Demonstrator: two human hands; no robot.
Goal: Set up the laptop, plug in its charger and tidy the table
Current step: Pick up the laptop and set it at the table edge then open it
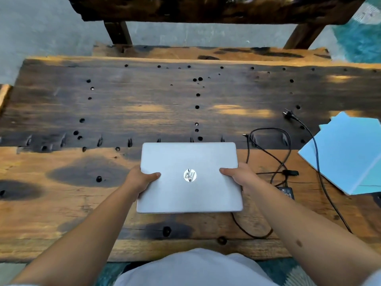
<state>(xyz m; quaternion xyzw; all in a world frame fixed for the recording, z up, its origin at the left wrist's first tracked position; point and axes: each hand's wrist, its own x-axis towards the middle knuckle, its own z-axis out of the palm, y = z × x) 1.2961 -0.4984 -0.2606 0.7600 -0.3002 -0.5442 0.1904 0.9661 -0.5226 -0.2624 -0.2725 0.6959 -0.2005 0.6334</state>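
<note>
A closed silver laptop [189, 157] with a round logo on its lid is over the near middle of the wooden table [82, 203]. My left hand [140, 179] grips its left edge, thumb on the lid. My right hand [242, 176] grips its right edge the same way. To the right lies the black charger: its brick [286, 191] partly behind my right forearm, a looped cable [270, 131], and the wall plug [288, 114] farther back. Whether the laptop rests on the table or is lifted, I cannot tell.
Light blue books or folders [348, 153] lie stacked at the right edge, with the charger cable running across them. A dark wooden bench [206, 52] stands beyond the table's far side. The tabletop is rough, with many small holes.
</note>
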